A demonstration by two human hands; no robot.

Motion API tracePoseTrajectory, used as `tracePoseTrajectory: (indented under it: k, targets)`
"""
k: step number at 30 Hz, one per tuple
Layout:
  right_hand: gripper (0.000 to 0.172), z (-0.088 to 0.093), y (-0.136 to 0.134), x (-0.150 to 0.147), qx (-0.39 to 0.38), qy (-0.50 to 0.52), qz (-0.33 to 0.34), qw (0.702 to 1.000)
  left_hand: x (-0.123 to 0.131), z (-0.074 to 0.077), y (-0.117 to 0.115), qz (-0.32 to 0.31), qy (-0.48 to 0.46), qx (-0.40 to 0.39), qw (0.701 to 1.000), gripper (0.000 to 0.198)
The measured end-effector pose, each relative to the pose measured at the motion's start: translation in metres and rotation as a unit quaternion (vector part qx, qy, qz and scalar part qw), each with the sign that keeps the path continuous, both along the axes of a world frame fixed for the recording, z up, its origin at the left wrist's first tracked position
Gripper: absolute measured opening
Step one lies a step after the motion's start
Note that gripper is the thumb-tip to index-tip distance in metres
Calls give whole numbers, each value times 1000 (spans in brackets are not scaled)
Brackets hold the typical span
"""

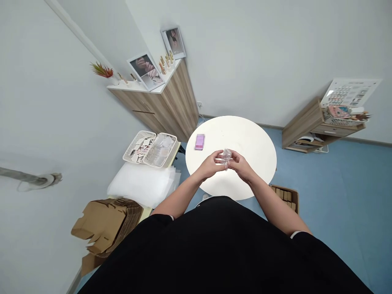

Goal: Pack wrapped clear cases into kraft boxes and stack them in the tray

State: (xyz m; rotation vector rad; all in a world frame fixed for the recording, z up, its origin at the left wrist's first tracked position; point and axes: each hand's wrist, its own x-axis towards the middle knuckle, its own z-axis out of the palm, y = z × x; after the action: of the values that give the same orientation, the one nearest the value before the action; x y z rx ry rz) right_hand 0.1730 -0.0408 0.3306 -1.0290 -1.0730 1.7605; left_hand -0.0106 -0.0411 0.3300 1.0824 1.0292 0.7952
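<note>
Above a round white table (254,151), my left hand (211,164) and my right hand (241,165) meet around a small clear plastic packet (226,156). The fingers of both hands close on it from either side, with the thumbs at its lower edge. Whatever may be inside the packet is too small to make out. On the table to the left of my hands lies a flat pink-purple card or packet (199,142), partly blurred.
At the left stand white baskets (159,150) with small packets, white foam sheets (137,183) and a stack of flattened cardboard boxes (104,220). A wooden cabinet (180,102) is behind. To the right are a low shelf (303,126) and a carton of small brown boxes (286,196).
</note>
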Motion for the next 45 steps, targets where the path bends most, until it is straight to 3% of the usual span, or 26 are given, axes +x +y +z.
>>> tracePoseTrajectory:
  k: [8, 13, 16, 18, 20, 23, 25, 30, 34, 40, 45]
  targets:
    - [63, -3, 7, -11, -45, 8, -17, 999, -11, 6, 12, -20, 6, -26, 999, 67]
    - [60, -18, 9, -6, -71, 68, -5, 995, -30, 6, 22, -60, -57, -114, 990, 56]
    - [59, -30, 10, -1, -91, 136, 20, 986, -45, -2, 31, -80, -120, -183, 973, 57]
    - [56, -41, 10, 1, -115, 168, 18, 979, -49, -15, 35, -59, -141, -216, 964, 54]
    - [57, -53, 9, 3, -131, 182, -3, 975, -46, -32, 36, -3, -131, -214, 968, 45]
    - [60, -75, 8, 4, -143, 181, -37, 972, -31, -61, 35, 95, -49, -138, 985, 25]
    - [58, -93, 8, 7, -151, 162, -53, 974, -21, -79, 37, 114, 29, -84, 990, 15]
    - [44, -155, 8, 18, -193, -21, -115, 974, -12, -131, 62, 29, 137, -63, 988, 6]
    - [33, -210, 1, 14, -220, -168, -81, 958, -10, -190, 84, -63, 199, -79, 975, 9]
    - [31, -274, -12, -6, -255, -383, 5, 888, -4, -279, 86, -141, 295, -123, 937, 12]
    - [38, -305, -18, -13, -246, -490, 48, 835, 1, -323, 74, -167, 342, -152, 912, 21]
